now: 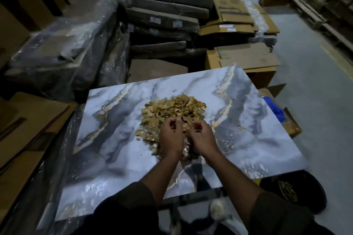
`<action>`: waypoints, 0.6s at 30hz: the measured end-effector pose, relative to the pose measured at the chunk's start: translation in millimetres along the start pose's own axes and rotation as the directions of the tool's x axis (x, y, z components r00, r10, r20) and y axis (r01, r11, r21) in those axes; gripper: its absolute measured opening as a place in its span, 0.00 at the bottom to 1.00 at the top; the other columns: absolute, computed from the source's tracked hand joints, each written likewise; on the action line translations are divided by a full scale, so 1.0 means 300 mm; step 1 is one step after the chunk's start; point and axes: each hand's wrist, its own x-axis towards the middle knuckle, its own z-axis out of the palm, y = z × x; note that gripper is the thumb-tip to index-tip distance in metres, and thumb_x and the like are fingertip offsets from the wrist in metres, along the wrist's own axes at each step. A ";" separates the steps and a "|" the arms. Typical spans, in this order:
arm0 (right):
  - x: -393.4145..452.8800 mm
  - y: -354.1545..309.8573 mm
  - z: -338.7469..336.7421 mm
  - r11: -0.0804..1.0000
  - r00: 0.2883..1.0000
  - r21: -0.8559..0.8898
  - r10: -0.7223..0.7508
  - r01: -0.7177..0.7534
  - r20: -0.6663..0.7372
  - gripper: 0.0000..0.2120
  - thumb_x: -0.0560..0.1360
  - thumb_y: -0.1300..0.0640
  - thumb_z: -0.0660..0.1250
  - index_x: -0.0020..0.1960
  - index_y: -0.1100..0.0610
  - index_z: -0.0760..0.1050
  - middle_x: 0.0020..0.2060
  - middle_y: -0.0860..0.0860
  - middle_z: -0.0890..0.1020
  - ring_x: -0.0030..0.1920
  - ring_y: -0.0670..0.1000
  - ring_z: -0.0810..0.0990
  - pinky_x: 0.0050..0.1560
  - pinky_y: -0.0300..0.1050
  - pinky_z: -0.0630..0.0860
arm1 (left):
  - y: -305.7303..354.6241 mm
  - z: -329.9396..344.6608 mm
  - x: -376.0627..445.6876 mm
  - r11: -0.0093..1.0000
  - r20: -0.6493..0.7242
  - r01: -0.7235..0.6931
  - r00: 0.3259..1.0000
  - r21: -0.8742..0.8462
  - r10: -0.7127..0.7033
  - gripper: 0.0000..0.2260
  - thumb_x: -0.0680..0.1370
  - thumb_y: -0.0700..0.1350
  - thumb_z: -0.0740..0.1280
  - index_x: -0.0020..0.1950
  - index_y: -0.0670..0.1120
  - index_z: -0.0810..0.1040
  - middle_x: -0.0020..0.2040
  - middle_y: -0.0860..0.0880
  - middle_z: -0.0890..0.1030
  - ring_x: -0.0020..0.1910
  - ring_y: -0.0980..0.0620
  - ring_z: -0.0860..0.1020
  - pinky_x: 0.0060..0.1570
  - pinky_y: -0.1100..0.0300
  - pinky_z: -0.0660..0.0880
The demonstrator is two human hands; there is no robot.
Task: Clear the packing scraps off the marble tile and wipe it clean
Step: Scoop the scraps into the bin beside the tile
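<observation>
A large glossy marble tile (118,150), white and grey-blue with gold veins, lies flat in front of me. A heap of tan cardboard and plastic packing scraps (174,108) sits at its middle. My left hand (171,135) and my right hand (201,135) rest side by side on the near edge of the heap, fingers curled into the scraps. Loose bits spill out under both palms, and the scraps beneath my hands are hidden.
A dark round bin (298,191) holding a few scraps stands on the floor at the lower right. A blue cloth (275,109) lies past the tile's right edge. Flattened cardboard (28,129) lies left; wrapped stacks (162,15) and boxes (242,59) stand behind. Grey floor (315,82) lies right.
</observation>
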 end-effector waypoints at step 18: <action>0.469 -0.081 0.155 0.531 0.815 -0.633 -0.227 0.563 0.534 0.49 0.66 0.30 0.71 0.79 0.48 0.57 0.80 0.55 0.56 0.80 0.59 0.51 0.77 0.60 0.57 | -0.130 -0.041 0.413 0.893 -0.023 -0.011 0.999 0.449 0.024 0.21 0.74 0.54 0.75 0.65 0.52 0.77 0.68 0.48 0.73 0.69 0.47 0.68 0.68 0.51 0.69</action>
